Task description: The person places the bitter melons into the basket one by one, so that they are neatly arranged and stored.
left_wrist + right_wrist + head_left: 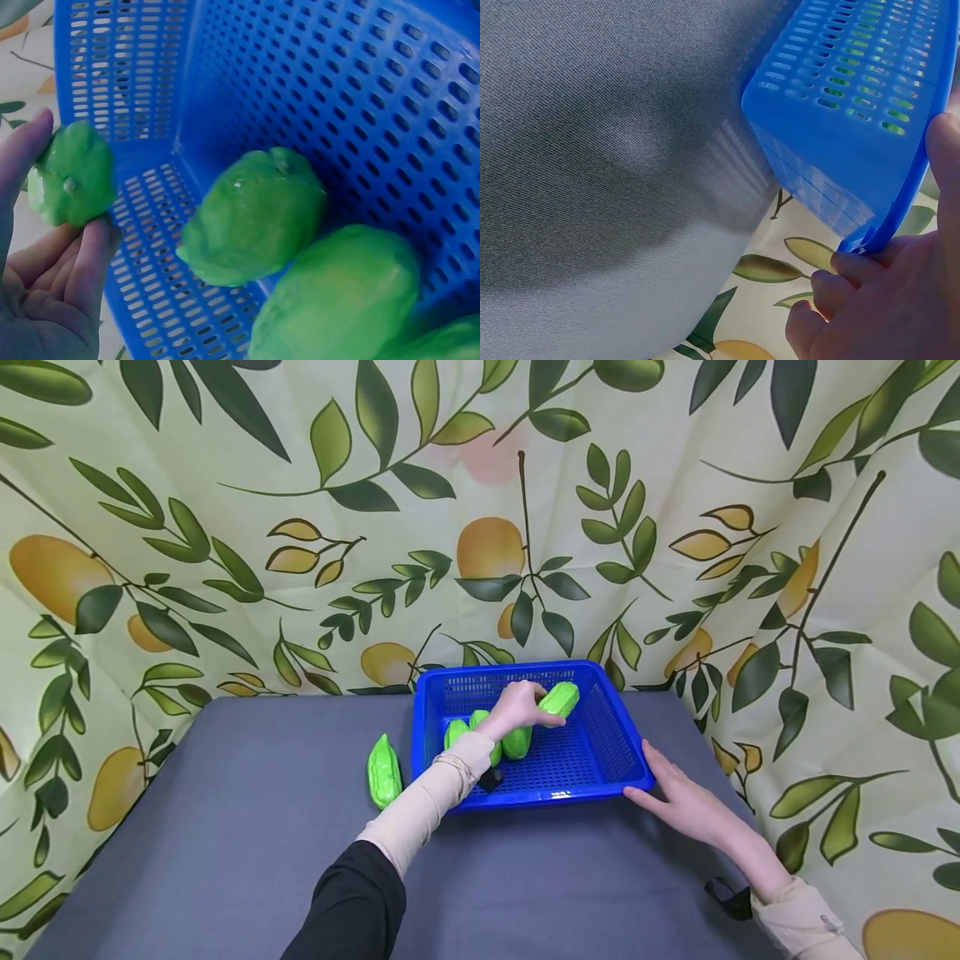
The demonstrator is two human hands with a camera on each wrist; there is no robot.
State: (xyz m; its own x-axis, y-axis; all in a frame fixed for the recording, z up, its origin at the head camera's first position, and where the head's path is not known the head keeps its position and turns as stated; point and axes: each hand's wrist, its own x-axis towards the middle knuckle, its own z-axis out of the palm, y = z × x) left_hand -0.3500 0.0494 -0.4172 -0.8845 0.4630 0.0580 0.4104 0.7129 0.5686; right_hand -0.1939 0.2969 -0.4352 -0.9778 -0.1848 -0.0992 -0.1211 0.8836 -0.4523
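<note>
My left hand (pixel 517 706) grips a green, lumpy bitter melon (pixel 559 700) between thumb and fingers, over the blue basket (pixel 525 798). In the left wrist view this melon (pixel 73 176) shows end-on, with its small stem nub. Several more bitter melons (pixel 517 743) lie in the basket's left half, partly hidden by my left forearm; one melon (pixel 255 217) rests against the perforated wall. At the basket's near right corner, my right hand (pixel 678 802) holds the rim, its thumb and fingers around the edge (pixel 922 169). Another bitter melon (pixel 385 772) lies on the table left of the basket.
A grey cloth covers the table (pixel 247 827). Behind it and along both sides hangs a curtain (pixel 405 552) printed with leaves and fruit. The basket stands near the table's back edge, toward the right side.
</note>
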